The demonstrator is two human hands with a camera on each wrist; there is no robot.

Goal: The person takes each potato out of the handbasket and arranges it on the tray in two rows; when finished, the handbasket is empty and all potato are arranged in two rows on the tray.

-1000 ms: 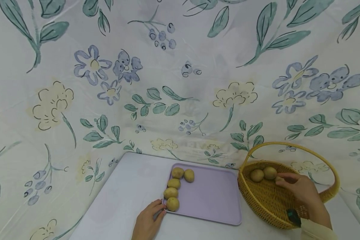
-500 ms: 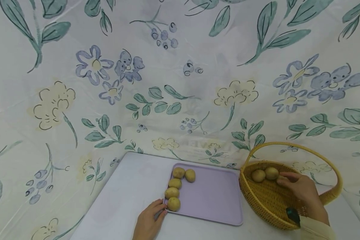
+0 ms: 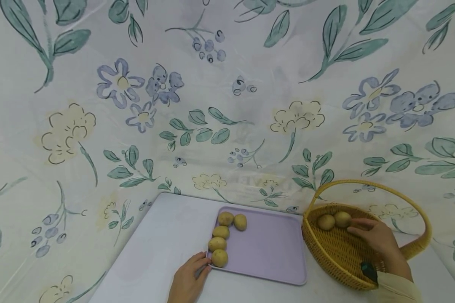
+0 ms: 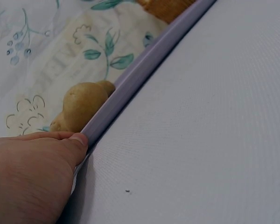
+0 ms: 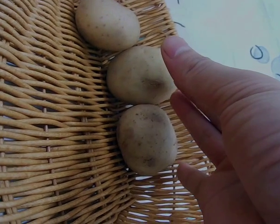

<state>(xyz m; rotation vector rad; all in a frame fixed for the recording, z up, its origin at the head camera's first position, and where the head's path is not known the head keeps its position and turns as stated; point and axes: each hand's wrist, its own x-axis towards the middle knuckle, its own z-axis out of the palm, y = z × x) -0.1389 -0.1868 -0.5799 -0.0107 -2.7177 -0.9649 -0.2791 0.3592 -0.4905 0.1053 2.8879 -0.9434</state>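
At the near left corner of a lilac tray [image 3: 265,248], my left hand [image 3: 187,275] pinches the rim, its thumb [image 4: 79,140] lying along the edge in the left wrist view. Several potatoes [image 3: 218,243] line the tray's left side, with one potato [image 3: 240,222] beside the far one. My right hand [image 3: 377,240] reaches into a wicker basket [image 3: 337,269]. In the right wrist view its thumb and fingers are spread beside a middle potato [image 5: 137,77] and a lower potato [image 5: 147,140], gripping neither. A third potato [image 5: 107,23] lies above them.
The basket's tall arched handle [image 3: 368,182] rises over the right forearm. A white table [image 3: 151,240] bears tray and basket, and a floral cloth [image 3: 227,105] hangs behind. A dark object [image 3: 369,271] sits at the right wrist.
Between the right thumb and fingers a pale sliver showed earlier; it is no longer visible. That hand has shifted very slightly. The left hand and the potatoes on the tray stay put.
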